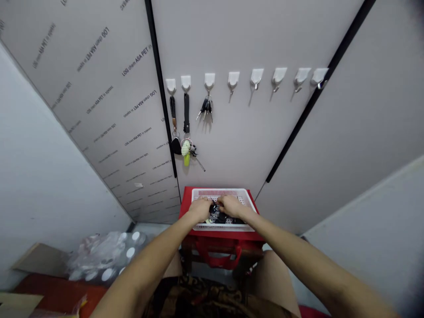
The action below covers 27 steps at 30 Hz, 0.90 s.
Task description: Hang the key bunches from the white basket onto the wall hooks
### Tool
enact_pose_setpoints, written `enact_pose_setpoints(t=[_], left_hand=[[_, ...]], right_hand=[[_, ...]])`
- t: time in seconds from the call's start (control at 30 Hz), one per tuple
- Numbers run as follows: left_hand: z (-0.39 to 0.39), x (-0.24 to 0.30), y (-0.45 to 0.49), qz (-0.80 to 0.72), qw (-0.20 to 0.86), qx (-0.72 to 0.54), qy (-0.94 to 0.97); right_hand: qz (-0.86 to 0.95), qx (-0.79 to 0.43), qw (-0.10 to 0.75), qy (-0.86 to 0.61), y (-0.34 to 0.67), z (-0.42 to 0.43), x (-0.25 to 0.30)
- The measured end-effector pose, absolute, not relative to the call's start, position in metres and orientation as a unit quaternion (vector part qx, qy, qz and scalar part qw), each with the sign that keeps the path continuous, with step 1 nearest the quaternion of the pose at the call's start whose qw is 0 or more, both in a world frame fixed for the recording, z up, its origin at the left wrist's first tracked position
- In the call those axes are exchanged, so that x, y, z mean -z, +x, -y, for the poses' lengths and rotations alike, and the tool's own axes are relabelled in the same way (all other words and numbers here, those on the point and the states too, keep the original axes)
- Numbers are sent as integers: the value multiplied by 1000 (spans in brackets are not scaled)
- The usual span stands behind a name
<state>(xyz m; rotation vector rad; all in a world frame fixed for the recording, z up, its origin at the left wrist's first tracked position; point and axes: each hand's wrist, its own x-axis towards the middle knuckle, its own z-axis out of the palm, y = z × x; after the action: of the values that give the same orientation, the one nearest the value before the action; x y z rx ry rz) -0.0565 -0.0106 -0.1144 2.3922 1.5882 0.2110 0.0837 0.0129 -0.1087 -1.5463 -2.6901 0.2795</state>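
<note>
A white plastic basket [220, 228] in front of me has a jumble of keys [217, 216] with black heads and metal rings in it. My left hand [200, 209] reaches in over the left side, its fingers closed on dark keys near the middle. From the right, my right hand [230, 206] bends its fingers down onto the same cluster, closed at the tips. The two hands almost meet. Which keys each one grips is too small to make out.
White hooks line the wall; on the left ones hang a black braided keyring [172, 112], a black strap keyring [186, 112] and a key bunch [207, 106]. The basket stands on a red surface [228, 235]. Plastic-wrapped bottles [106, 256] lie at lower left.
</note>
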Motion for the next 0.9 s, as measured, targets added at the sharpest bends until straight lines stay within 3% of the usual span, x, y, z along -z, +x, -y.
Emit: enact_pose_setpoints(t=[0.1,0.27,0.43,0.7,0.8,0.9], left_hand=[[10,111,-57,-576,140,-57,803],[0,104,-65,-554,169,-95,810],[-8,91,-72,-490,349,-222,767],[-2,56,-64,-436,544,-389,602],[-3,52,-63,-433,551,-435,566],[-7,54,-68,-463,512,-460,558]], right_hand=[[848,-99,16,-521,93,-17,104],[819,-213,116,-519,104,-15,100],[721,-402,271,-495,96,-12,97],[625,-542,369,-423,81,0,70],[580,-583,386,-419,79,3,68],[569,-549,408,-456,83,-4,62]])
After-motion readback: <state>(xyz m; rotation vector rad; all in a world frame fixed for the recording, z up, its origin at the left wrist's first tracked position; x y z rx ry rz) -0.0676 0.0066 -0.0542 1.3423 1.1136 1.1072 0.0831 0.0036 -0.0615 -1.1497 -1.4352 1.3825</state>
